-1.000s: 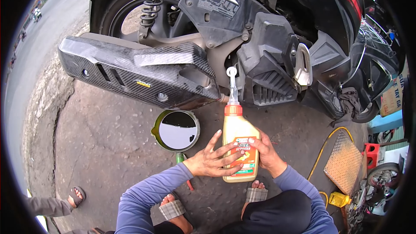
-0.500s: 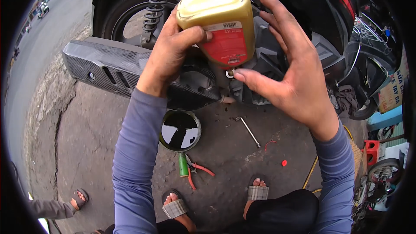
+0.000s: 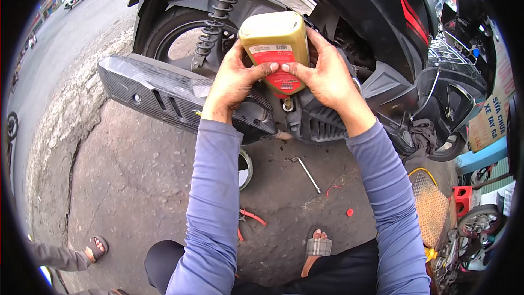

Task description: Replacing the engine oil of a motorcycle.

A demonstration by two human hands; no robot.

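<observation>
Both my hands grip a gold oil bottle [image 3: 272, 30] with a red label, tipped upside down. My left hand [image 3: 233, 79] wraps its left side, and my right hand [image 3: 332, 74] wraps the right; the thumbs meet on the label. The bottle's mouth points down at a filler opening [image 3: 287, 105] on the motorbike's engine [image 3: 322, 120]; whether oil flows out cannot be made out. Left of the bottle lies the carbon-patterned exhaust cover [image 3: 158, 93], with the coil shock absorber [image 3: 218, 19] behind it.
On the ground lie an L-shaped wrench [image 3: 307, 176], a red cap [image 3: 350, 212] and red-handled pliers [image 3: 253, 217]. My left forearm partly hides a pan of dark liquid [image 3: 246, 170]. Another person's sandalled foot [image 3: 97, 247] is at lower left. A red crate [image 3: 462, 201] stands at right.
My right hand, spread apart from the bottle before, has closed on it. The view has shifted, and my left forearm now covers most of the pan.
</observation>
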